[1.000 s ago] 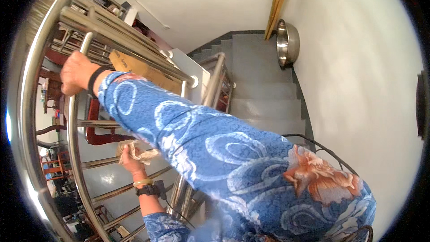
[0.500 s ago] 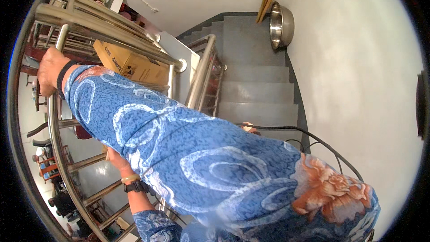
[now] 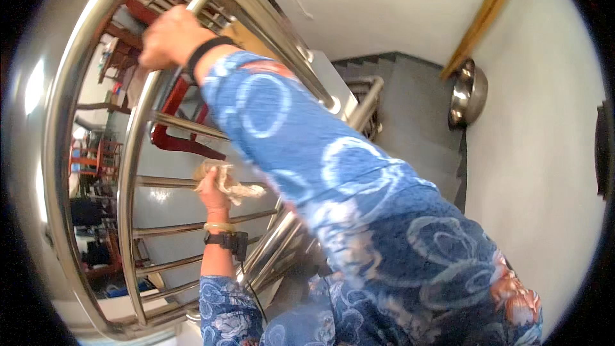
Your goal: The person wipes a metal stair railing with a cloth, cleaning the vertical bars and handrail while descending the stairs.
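My right arm, in a blue patterned sleeve, reaches across to the upper left. There my right hand (image 3: pixel 172 38), a black band at its wrist, is closed round a curved steel handrail (image 3: pixel 146 99). Lower down, my left hand (image 3: pixel 214 195) pinches a crumpled cream cloth (image 3: pixel 238 187) against a thin crossbar (image 3: pixel 170 182) of the same railing. A bangle and a black wristwatch (image 3: pixel 227 241) sit on my left wrist. The fingertips of my right hand are hidden behind the rail.
Grey stairs (image 3: pixel 410 154) descend beside a white wall (image 3: pixel 532 173). A steel basin (image 3: pixel 467 94) and wooden poles (image 3: pixel 487 16) lean at that wall. Beyond the railing stand a dark red chair (image 3: pixel 168 134) and other furniture. A cardboard box (image 3: pixel 246 41) shows partly behind the rails.
The view has shifted, so railing and stairs appear farther right. My left hand and its cloth, partly covered by my sleeve before, now show plainly. My right hand still grips the rail.
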{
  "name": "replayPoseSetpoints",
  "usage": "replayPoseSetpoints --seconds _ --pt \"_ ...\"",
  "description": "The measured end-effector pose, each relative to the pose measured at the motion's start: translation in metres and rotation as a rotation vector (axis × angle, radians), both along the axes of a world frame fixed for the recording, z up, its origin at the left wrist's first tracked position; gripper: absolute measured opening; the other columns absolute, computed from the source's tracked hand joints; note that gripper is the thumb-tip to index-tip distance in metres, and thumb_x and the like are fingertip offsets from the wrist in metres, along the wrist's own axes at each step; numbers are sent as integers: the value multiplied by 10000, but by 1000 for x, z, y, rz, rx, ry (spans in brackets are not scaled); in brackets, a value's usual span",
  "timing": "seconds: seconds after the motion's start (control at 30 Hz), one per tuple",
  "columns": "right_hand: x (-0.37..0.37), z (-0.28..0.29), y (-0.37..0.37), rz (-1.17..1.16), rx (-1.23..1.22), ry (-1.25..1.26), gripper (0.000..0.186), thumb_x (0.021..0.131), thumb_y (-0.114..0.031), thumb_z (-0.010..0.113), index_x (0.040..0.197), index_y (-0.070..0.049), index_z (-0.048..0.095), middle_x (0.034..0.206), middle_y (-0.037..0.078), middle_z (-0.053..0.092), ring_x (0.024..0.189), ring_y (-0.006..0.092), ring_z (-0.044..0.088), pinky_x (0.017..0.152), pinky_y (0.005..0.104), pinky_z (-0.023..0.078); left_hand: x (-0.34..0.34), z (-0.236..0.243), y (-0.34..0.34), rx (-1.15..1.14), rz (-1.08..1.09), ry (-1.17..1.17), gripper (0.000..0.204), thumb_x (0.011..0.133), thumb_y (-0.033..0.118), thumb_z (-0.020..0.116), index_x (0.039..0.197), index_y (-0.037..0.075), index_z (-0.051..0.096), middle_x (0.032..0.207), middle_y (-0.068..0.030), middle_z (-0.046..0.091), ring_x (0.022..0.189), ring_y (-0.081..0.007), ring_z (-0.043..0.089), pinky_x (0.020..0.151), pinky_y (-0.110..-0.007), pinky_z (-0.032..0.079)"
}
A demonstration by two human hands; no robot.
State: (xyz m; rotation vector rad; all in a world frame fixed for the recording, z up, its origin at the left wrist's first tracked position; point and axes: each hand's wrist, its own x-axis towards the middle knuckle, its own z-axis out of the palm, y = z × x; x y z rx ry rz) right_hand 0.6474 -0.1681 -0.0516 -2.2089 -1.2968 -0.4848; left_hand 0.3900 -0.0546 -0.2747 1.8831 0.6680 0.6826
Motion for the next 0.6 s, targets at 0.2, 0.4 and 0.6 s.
replayPoseSetpoints --seconds 0.2,0.4,0.6 --pt "0 0 9 -14 43 -58 364 751 -373 442 743 -128 712 844 95 691 842 253 660 716 370 515 5 5 -11 -405 35 -149 122 826 172 586 779 61 602 733 -35 590 617 -152 561 535 -291 457" --pt "22 -24 12 59 280 -479 268 733 -280 510 565 -124 649 656 98 654 624 271 650 557 398 512 23 -17 -7 -359 60 -252 61 792 85 631 811 65 577 731 -11 572 633 -117 552 537 -269 452" --pt "15 -20 15 94 369 -476 271 721 -274 531 547 -94 637 638 111 646 595 278 637 558 408 518 19 -28 -55 -282 332 -300 150 817 -40 569 930 41 511 812 -27 560 662 -127 560 583 -282 493"
